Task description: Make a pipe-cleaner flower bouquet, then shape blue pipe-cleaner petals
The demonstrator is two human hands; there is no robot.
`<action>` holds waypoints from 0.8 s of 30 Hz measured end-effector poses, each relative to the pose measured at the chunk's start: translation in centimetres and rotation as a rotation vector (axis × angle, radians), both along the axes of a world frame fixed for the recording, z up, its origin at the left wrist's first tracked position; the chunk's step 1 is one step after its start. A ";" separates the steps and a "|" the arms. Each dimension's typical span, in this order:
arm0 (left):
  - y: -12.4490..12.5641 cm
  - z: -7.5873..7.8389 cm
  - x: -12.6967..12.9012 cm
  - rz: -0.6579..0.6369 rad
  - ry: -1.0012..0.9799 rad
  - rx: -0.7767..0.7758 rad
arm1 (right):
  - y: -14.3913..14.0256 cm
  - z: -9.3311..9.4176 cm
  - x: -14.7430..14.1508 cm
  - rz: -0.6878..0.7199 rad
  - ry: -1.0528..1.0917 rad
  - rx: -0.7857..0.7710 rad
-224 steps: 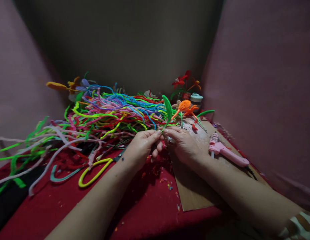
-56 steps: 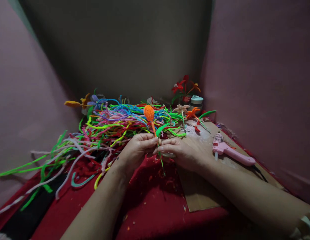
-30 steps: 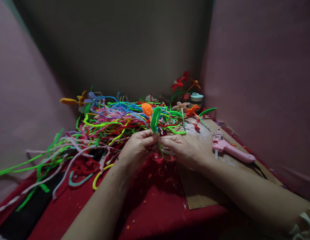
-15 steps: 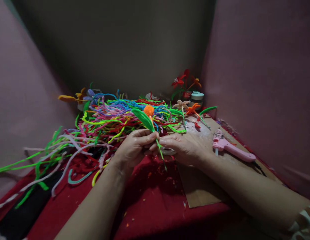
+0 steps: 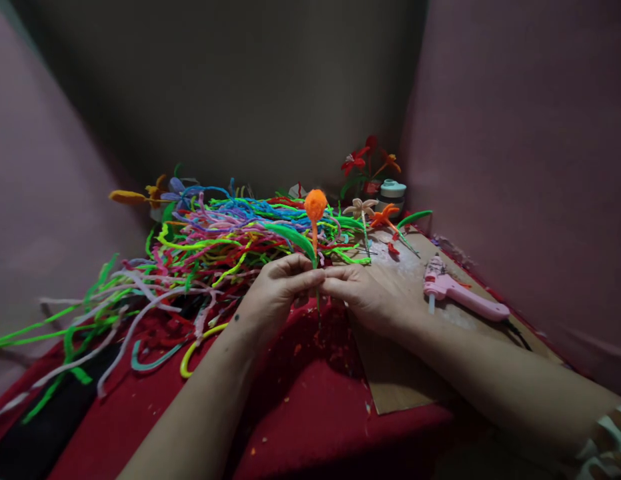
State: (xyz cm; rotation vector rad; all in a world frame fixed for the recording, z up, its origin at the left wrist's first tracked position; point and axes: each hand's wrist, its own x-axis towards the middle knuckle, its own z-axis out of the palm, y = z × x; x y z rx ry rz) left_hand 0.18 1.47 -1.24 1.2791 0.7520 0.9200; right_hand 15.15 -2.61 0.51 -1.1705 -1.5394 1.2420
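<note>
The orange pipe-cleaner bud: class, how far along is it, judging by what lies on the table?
Done: the orange bud is shaped on its stem, a green leaf beside it, and finished flowers stand at the back. In hand: the left hand and right hand pinch the stem where the leaf meets it. Left: a heap of loose pipe cleaners; the pink glue gun lies untouched.

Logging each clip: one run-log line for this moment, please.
left hand: pinches orange pipe-cleaner bud stem | right hand: pinches same stem | green pipe-cleaner leaf: attached | pink glue gun: on cardboard
</note>
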 end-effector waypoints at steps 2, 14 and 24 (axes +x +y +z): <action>0.1 0.0 -0.1 0.013 0.030 -0.014 | -0.1 0.4 0.0 0.012 -0.057 0.007; 0.0 1.0 -0.9 -0.218 0.025 -0.035 | -0.2 0.5 0.6 0.137 -0.074 -0.028; -0.2 1.1 0.1 -0.064 -0.089 -0.120 | 0.1 -0.5 0.1 0.094 0.115 0.022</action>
